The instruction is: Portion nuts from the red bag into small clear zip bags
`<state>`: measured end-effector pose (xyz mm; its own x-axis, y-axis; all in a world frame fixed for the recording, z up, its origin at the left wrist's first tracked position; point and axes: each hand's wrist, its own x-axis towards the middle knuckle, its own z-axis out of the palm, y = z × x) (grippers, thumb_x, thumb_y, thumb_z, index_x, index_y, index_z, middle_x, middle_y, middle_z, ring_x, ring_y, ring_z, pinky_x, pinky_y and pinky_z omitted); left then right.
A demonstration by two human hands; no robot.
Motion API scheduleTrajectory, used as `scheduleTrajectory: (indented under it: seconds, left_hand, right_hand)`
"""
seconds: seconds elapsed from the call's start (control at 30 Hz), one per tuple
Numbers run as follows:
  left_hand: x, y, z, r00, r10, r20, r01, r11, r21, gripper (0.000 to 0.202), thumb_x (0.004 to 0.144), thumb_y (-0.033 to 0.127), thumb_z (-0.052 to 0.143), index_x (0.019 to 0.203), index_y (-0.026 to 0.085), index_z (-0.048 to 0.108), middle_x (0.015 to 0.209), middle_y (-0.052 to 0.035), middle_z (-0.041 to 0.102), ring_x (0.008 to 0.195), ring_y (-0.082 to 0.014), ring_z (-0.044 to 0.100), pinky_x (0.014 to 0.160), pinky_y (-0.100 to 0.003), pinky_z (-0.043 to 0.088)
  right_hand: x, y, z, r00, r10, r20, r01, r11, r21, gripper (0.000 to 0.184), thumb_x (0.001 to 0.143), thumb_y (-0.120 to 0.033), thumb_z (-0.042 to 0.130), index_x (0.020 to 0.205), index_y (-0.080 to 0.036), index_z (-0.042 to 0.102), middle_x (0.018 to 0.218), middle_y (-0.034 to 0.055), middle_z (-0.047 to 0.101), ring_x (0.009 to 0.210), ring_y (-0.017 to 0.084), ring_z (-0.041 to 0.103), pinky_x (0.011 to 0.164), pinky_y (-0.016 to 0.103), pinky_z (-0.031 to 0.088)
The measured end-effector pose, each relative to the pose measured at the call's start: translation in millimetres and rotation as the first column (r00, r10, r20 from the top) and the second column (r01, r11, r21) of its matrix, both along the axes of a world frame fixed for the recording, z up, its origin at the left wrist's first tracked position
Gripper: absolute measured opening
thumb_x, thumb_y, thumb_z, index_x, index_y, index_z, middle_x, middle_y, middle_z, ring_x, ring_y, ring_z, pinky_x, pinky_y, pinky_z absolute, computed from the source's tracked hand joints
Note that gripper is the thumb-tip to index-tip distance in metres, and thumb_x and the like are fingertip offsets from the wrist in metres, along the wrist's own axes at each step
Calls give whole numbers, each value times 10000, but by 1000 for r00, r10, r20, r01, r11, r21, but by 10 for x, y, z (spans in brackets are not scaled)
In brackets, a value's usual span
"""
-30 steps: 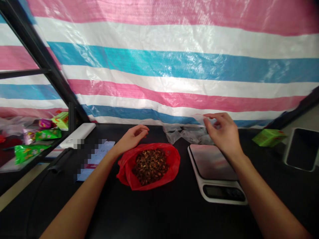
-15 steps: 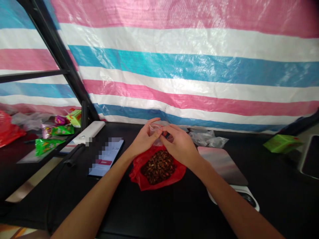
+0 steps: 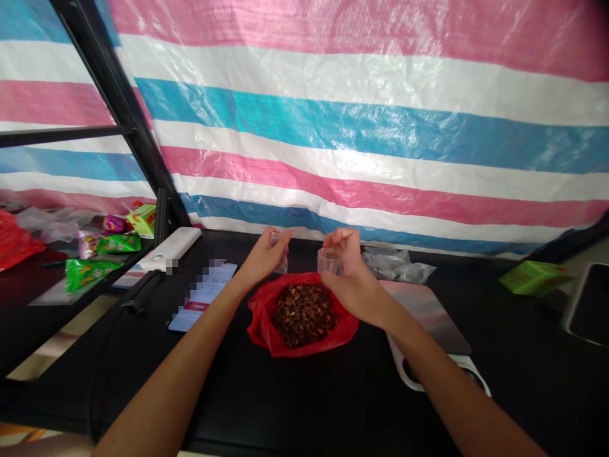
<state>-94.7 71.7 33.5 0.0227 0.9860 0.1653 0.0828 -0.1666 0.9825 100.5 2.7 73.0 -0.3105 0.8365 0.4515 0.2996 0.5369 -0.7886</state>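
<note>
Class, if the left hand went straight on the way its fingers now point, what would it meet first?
The left hand, holding clear plastic, would probably meet the striped tarp first, passing beyond the right hand, though depth is hard to judge here.

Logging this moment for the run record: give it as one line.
left hand: clear plastic piece | right hand: clear plastic cup | below: red plastic bag, brown seeds

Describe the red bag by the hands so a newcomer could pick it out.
On the black table in front of the striped tarp, look below the person's left hand and right hand. There sits an open red plastic bag of brown seeds. The heaped seeds set it apart from the other red bag at far left.
</note>
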Motion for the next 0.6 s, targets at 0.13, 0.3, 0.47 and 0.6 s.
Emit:
scheduleTrajectory:
  seconds: [0.13,0.3,0.47,0.6]
  left_hand:
    - [-123,-26,55,991,6,-137,-6,1000,0,519,813,703,666,794,203,525,546,43,577,432,-115,529,452,-233,378]
    - [-216,-17,127,972,25,-233,-4,996,91,446,783,601,748,817,167,648,720,-29,693,619,-144,607,575,-244,442]
    - [-281,-8,128,960,47,-274,-39,999,32,513,853,700,599,845,187,611,606,-2,625,513,-139,544,491,-236,386]
    - [-256,-95,76,898,-141,-417,60,978,-200,581,841,781,530,832,204,598,542,19,567,464,-140,480,443,-238,314]
  right_hand:
    - [111,-255,-7,931,29,363,-42,999,27,609,725,0,503,1264,-273,426,1208,61,600,1108,222,583,988,381,448]
    - [187,-270,-52,771,16,636,-102,990,98,534,692,45,512,1126,-251,607,1064,35,709,1040,231,625,992,379,410]
    - [256,-228,-162,695,-55,717,-52,991,127,377,737,13,541,1005,-232,642,1077,50,691,976,226,648,880,343,441]
    - [340,-220,-231,624,-136,769,20,987,158,362,727,19,539,968,-221,663,1084,70,679,958,236,660,840,352,445]
